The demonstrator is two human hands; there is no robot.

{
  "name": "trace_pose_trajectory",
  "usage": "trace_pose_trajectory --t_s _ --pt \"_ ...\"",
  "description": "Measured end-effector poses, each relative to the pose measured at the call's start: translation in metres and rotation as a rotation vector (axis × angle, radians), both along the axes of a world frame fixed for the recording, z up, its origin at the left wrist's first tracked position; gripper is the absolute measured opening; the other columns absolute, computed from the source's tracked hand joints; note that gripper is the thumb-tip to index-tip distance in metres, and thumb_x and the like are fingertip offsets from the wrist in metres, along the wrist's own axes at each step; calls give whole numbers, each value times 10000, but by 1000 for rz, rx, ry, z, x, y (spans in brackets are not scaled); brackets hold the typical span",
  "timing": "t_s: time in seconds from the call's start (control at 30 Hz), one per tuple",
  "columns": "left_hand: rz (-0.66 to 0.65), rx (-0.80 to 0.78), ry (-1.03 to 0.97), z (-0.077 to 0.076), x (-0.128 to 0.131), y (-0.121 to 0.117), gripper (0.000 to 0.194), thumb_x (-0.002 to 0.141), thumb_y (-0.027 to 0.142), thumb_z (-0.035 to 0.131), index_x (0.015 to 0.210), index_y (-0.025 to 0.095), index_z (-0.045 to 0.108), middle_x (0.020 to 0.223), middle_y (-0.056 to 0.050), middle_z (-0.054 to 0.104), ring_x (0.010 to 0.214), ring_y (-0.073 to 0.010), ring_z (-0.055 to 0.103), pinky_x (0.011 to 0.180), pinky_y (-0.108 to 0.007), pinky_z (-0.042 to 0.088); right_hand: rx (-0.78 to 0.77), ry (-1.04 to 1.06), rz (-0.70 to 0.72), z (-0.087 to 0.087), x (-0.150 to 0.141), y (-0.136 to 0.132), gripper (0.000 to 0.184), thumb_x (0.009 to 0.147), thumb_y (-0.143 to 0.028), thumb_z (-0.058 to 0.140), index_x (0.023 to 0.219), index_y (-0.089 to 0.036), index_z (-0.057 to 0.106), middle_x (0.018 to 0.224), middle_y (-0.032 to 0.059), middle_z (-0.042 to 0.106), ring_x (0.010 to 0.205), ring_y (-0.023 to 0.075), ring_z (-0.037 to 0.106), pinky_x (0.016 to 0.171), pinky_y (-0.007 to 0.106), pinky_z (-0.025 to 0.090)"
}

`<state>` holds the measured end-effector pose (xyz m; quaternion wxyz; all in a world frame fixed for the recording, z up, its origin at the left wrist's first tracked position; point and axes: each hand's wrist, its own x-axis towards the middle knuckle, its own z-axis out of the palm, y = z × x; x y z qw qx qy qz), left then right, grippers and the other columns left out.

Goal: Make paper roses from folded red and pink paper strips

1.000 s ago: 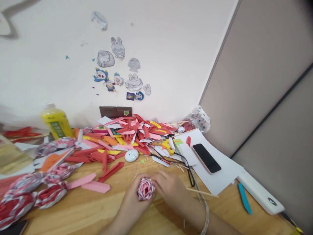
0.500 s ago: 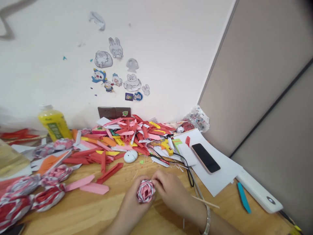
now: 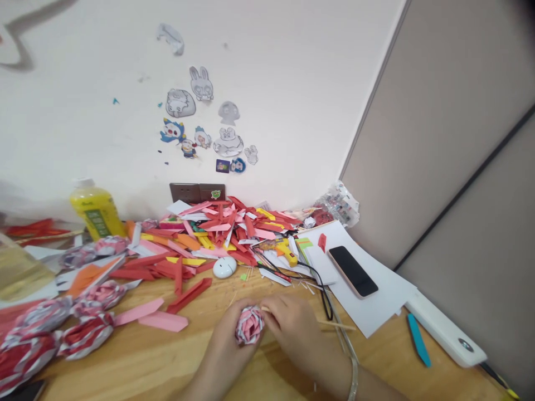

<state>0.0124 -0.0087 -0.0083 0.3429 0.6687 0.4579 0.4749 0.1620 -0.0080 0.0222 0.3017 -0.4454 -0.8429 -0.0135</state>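
A folded paper rose (image 3: 249,325) in pink and white sits in my left hand (image 3: 228,337), which is closed around it, with the bloom facing up. Just to its right, my right hand (image 3: 292,326) pinches a thin wooden stick (image 3: 338,325). The stick's short tip shows at the fingertips beside the rose, and its long end sticks out to the right behind the hand. Whether the tip touches the paper I cannot tell. Two pink paper strips (image 3: 164,321) lie on the wood left of my left hand.
A heap of folded paper strips (image 3: 234,223) lines the wall, with a yellow glue gun (image 3: 286,252) and its cable. Finished paper pieces (image 3: 87,335) and a yellow bottle (image 3: 98,209) stand left. Right are a phone (image 3: 353,271), white sheets (image 3: 368,317), a teal strip (image 3: 418,340) and a white case (image 3: 224,267) mid-table.
The stick has slid leftward through my right hand; its tip now shows by the rose and less sticks out on the right. My left hand keeps the rose nearly in place.
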Motion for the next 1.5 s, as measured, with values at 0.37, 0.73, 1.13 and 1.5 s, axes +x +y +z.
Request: trace_pose_trajectory --t_s 0.37,0.73,1.13,1.5 --pt "17 -31 -20 6 0 -1 231 664 193 592 894 202 594 834 -39 681 769 -225 648 698 -330 525 94 -27 21 -1 -1 -1 197 916 -189 412 817 -171 580 709 37 638 596 170 571 521 274 376" --pt "-23 -12 -3 4 0 -1 273 671 162 598 941 193 575 893 -55 677 809 -223 651 728 -325 521 144 -195 41 3 1 -2 163 867 -93 456 889 -140 610 747 61 642 653 187 574 551 285 379" --pt "-29 43 69 6 -1 -3 264 685 133 540 940 193 574 889 -57 668 814 -218 640 725 -331 514 -62 -10 -20 13 2 -1 72 776 -112 600 790 -180 583 735 2 635 665 147 559 568 242 326" --pt "-38 18 86 8 1 -3 231 708 146 530 933 174 572 875 -65 657 820 -223 637 733 -350 518 87 6 -8 1 1 2 115 831 -125 543 748 -164 614 687 18 639 606 152 555 535 253 332"
